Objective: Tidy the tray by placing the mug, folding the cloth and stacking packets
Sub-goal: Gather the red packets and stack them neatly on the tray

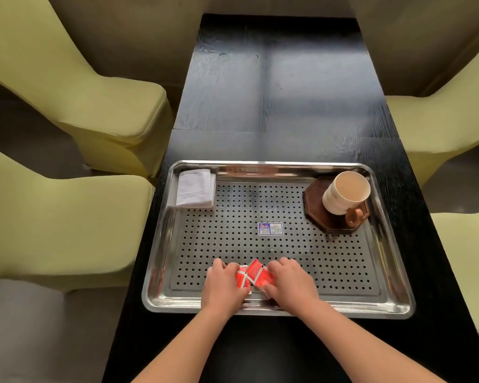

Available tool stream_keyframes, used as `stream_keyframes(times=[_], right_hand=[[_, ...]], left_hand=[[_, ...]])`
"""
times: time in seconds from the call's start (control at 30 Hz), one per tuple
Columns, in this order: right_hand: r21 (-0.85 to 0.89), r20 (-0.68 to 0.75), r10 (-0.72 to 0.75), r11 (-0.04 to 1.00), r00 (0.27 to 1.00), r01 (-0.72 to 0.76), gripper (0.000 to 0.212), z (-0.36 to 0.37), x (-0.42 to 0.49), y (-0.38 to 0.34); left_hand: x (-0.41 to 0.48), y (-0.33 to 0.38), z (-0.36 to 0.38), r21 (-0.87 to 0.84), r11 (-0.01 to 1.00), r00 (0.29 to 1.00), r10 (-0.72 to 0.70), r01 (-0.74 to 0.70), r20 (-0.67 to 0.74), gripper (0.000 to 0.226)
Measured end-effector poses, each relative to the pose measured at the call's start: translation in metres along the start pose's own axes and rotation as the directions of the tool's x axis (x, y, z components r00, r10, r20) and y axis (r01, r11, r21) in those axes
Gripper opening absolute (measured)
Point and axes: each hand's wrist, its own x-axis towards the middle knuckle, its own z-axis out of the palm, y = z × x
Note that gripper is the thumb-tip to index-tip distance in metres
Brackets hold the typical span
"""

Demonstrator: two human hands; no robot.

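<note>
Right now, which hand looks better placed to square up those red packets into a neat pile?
Probably the right hand: it lies over most of the red packets at the tray's near edge, while the left hand only touches their left end and can steady them.

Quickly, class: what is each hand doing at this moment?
Left hand: closed on the red packets.
Right hand: closed on the same packets.
</note>
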Motion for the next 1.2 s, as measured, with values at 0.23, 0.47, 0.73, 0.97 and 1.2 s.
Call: stream_keyframes(times=[0.23, 0.47, 0.73, 0.97, 1.2], right_hand=[[0.101, 0.053, 0.215, 0.97, 0.975, -0.22, 0.036, -0.005, 0.001, 0.0], [0.08, 0.132, -0.011, 0.997, 0.991, 0.001, 0.082, -0.012, 0.003, -0.004], [0.213, 0.045, 0.126, 0.968, 0.991, -0.133, 0.035, -0.003, 0.005, -0.007], [0.323, -0.018, 0.177, 0.933, 0.984, -0.162, 0.034, 0.002, -0.005, -0.002], [0.153, -0.044, 0.093, 0.984, 0.995, -0.085, 0.057, 0.004, -0.009, -0.016]], left_hand=[[0.001, 0.002, 0.002, -0.023, 1.0, 1.0, -0.003, 0.003, -0.021, 0.07], [0.002, -0.001, 0.0, -0.079, 0.997, 0.999, -0.003, 0.006, 0.036, 0.068], [-0.001, -0.001, 0.003, -0.057, 0.998, 0.999, -0.013, 0.015, 0.029, 0.064], [0.0, -0.005, 0.001, -0.105, 0.994, 0.999, -0.034, 0.034, 0.004, 0.059], [-0.006, 0.002, 0.008, -0.008, 1.0, 0.999, -0.003, 0.003, -0.054, 0.056]])
